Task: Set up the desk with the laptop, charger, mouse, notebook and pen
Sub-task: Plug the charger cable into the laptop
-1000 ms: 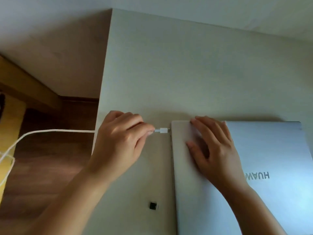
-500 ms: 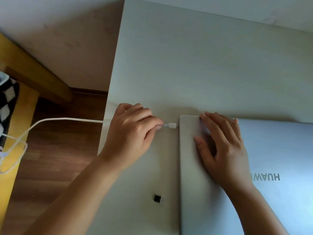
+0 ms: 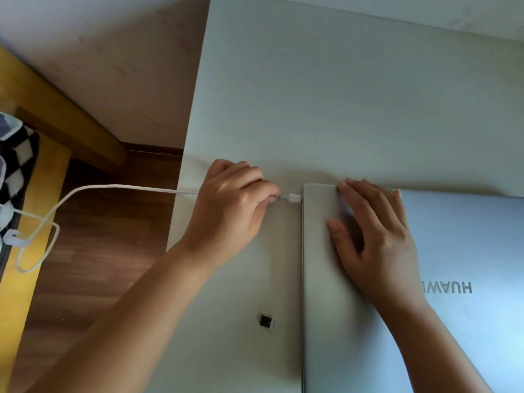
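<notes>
Two hands at work, centre of frame, on the pale, matte desk top [image 3: 326, 95]. Left hand [image 3: 232, 211], fingers curled, pinching the small white charger plug [image 3: 290, 198] by its rear end, tip right at the left edge of the closed silver laptop [image 3: 467, 251]; whether already seated in the port, impossible to tell. Thin white charger cable [image 3: 119, 188] trailing left off the desk edge, looping down over the yellow wooden furniture [image 3: 28, 251] at lower left, slack enough not to tug the plug sideways. Right hand [image 3: 374, 236] flat on the lid near its upper left corner, fingers straight and spread, gripping nothing, pressing down, likely to brace the laptop against the push of the plug. Laptop itself at right of frame, lid down, logo upside down to the camera, so hinge probably on the near side. Tiny black-and-white USB dongle [image 3: 268, 321] loose on the desk just left of the laptop, lower centre, probably for the mouse. Mouse, notebook and pen nowhere in view.
</notes>
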